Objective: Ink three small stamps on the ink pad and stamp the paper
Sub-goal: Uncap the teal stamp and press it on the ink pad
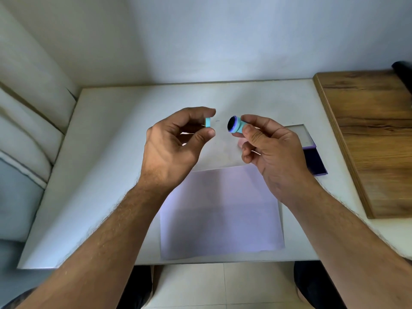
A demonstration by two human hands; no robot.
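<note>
Above the white table (107, 152), my right hand (274, 157) pinches a small turquoise stamp (236, 127) between thumb and fingers, its dark inked face turned left. My left hand (171, 143) pinches the stamp's turquoise cap (207, 122) between thumb and forefinger, a short gap away from the stamp. A white sheet of paper (220, 210) lies on the table below both hands. The open ink pad (316, 161), dark blue with its lid (303, 132) raised behind it, sits to the right, partly hidden by my right hand. Other stamps are hidden or out of view.
A wooden board (370, 139) lies along the table's right side, with a dark object (403, 70) at its far corner. A white cushioned seat (29, 130) stands to the left. The wall rises just behind the table.
</note>
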